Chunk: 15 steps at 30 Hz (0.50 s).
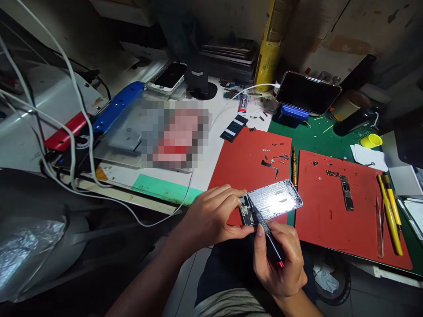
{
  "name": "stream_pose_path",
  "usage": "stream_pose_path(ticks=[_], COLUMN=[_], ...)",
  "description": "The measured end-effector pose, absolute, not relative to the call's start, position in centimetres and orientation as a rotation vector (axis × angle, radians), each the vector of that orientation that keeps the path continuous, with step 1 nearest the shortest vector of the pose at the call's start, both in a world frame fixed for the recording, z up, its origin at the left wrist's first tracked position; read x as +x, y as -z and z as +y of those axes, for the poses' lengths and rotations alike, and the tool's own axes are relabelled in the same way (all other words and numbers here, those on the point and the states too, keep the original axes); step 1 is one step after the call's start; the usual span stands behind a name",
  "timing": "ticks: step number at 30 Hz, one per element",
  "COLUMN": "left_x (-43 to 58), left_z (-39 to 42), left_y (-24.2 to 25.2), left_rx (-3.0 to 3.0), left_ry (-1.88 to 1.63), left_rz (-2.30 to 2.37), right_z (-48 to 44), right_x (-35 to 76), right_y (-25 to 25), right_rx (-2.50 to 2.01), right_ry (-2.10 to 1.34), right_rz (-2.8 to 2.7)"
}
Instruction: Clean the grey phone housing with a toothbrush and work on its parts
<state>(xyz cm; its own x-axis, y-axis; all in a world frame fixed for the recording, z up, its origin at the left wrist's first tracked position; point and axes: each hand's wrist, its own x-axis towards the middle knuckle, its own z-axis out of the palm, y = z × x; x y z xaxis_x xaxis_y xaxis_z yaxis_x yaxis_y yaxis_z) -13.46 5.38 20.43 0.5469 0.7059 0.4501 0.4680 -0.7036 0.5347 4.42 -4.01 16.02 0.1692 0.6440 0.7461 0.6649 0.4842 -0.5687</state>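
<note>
My left hand (pixel 218 211) grips one end of an opened phone housing (pixel 276 199), its fingers on the upper edge and the thumb along the lower one. The housing is a bare silver shell, with dark parts visible near my left fingers. In my right hand (pixel 282 255) is a slim precision screwdriver (pixel 264 224) with a knurled metal shaft and a red end. Its tip points into the dark parts at the held end; whether it touches a screw is too small to tell. The housing is tilted above the front edge of the red mat (pixel 251 158).
A second red mat (pixel 317 211) carries a phone logic board (pixel 345 191), tweezers (pixel 380 229) and yellow-handled tools (pixel 391 215). A gold screwdriver (pixel 294 165) lies between the mats. Behind stands a propped phone (pixel 309 93). A white cable (pixel 158 224) loops over the front edge at left.
</note>
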Motion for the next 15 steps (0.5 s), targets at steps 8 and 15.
stream_pose_path(ticks=[8,15], left_x=[-13.40,-13.49], left_z=[5.39,5.41], left_y=[-20.37,-20.44], left_rx=[2.435,2.406], left_ry=[-0.946,-0.952], left_rz=[0.968,0.954], right_z=[-3.79,-3.75], right_x=[4.43,4.36], right_y=[-16.34,-16.75], right_rx=[-1.210,-1.213], right_ry=[0.043,0.100], right_rz=[-1.523,-1.585])
